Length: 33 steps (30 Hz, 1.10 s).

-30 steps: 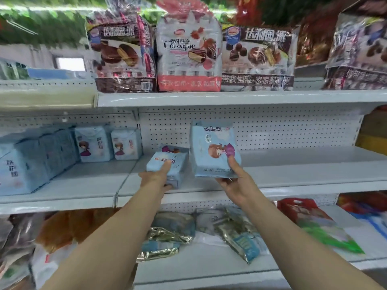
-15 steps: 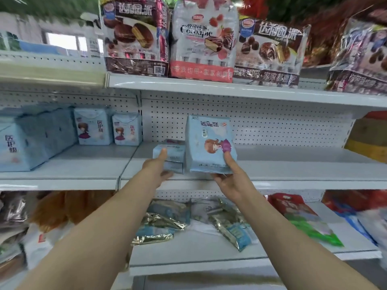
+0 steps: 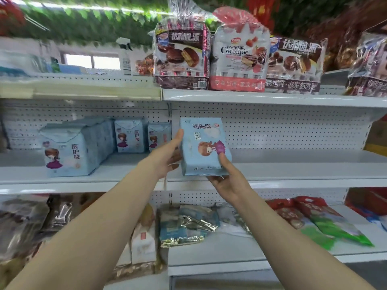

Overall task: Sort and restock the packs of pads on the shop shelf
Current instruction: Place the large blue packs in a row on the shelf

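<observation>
Had stocked packs (image 3: 69, 151) lined up left on the shelf (image 3: 293, 170). Laid left hand (image 3: 167, 155) against a pack (image 3: 204, 145) held over the shelf, grip impossible to tell; clasped its base with right hand (image 3: 228, 181). Judged mid-placement: needed standing beside that row next.

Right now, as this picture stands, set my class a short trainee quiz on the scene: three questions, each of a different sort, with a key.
1. True or false: the right hand grips the pack from above.
2. On which side of the held pack do the shelved packs stand? A left, B right, C above.
3. Short answer: what stands on the shelf above the held pack?
Key: 1 false, it grips from below; 2 A; 3 snack bags.
</observation>
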### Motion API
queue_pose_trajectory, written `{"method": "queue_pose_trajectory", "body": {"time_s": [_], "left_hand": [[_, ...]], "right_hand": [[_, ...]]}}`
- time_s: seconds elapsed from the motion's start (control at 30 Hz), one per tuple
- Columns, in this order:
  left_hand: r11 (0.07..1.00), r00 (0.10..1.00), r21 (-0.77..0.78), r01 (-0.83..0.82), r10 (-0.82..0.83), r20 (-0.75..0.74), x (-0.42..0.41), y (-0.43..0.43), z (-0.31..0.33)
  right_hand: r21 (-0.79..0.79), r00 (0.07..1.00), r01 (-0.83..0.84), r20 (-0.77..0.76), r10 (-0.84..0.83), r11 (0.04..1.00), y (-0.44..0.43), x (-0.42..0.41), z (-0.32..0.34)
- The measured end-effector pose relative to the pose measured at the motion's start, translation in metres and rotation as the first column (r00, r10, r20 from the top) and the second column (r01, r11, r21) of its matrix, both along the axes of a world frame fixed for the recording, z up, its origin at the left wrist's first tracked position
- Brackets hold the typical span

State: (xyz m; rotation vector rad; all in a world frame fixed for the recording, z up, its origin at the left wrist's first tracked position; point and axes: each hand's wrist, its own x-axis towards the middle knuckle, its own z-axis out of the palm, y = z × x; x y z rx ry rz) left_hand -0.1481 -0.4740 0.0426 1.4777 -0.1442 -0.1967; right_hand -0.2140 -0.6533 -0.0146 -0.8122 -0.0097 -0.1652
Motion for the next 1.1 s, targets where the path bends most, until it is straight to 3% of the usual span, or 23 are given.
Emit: {"method": "queue_pose_trajectory", "body": {"time_s": [0.27, 0.43, 0.57, 0.87, 1.1], "left_hand": [[0.998, 0.999, -0.054, -0.022, 0.024, 0.037, 0.006, 0.1, 0.002], [0.993, 0.999, -0.115, 0.003, 0.002, 0.04, 0.005, 0.132, -0.004], [0.985, 0.999, -0.171, 0.014, -0.006, 0.051, 0.004, 0.145, -0.01], [0.971, 0.998, -0.24, -0.015, 0.03, 0.057, 0.003, 0.143, -0.013], [0.984, 0.991, -0.169, -0.057, 0.077, 0.109, 0.0, 0.127, -0.006]], "right_hand": [[-0.077, 1.0, -0.012, 0.022, 0.014, 0.997, 0.097, 0.011, 0.002], [-0.252, 0.999, 0.034, -0.032, -0.044, 0.967, 0.127, 0.016, 0.004], [-0.419, 0.999, -0.007, -0.035, -0.008, 0.908, 0.131, 0.016, 0.009], [-0.584, 0.998, 0.051, 0.068, -0.014, 0.81, 0.116, 0.036, 0.019], [-0.693, 0.993, 0.078, 0.115, 0.003, 0.717, 0.09, 0.049, 0.037]]}}
